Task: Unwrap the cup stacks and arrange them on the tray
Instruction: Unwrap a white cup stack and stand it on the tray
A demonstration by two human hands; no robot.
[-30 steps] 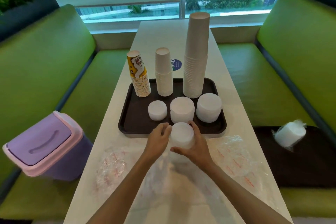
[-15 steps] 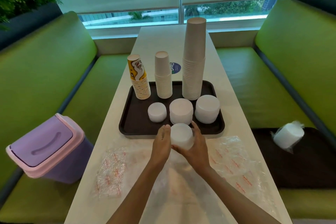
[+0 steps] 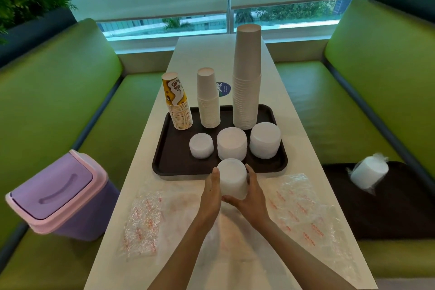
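Observation:
A dark tray (image 3: 164,167) lies across the white table. At its back stand a yellow printed cup stack (image 3: 177,101), a short white cup stack (image 3: 208,99) and a tall white cup stack (image 3: 247,77). Three white lid stacks sit in front of them: a small one (image 3: 201,145), a middle one (image 3: 231,142) and a right one (image 3: 265,140). My left hand (image 3: 211,193) and my right hand (image 3: 253,198) clasp a fourth white lid stack (image 3: 233,178) from both sides, just over the tray's near rim.
Empty clear plastic wrappers lie on the table at the left (image 3: 143,221) and right (image 3: 303,207) of my arms. A still-wrapped white stack (image 3: 368,172) rests on a dark tray on the right bench. A purple swing-lid bin (image 3: 56,195) stands on the left bench.
Both hands, holding the lid stack, have stayed at the tray's near rim. My head has tilted, so the scene sits a little lower in view.

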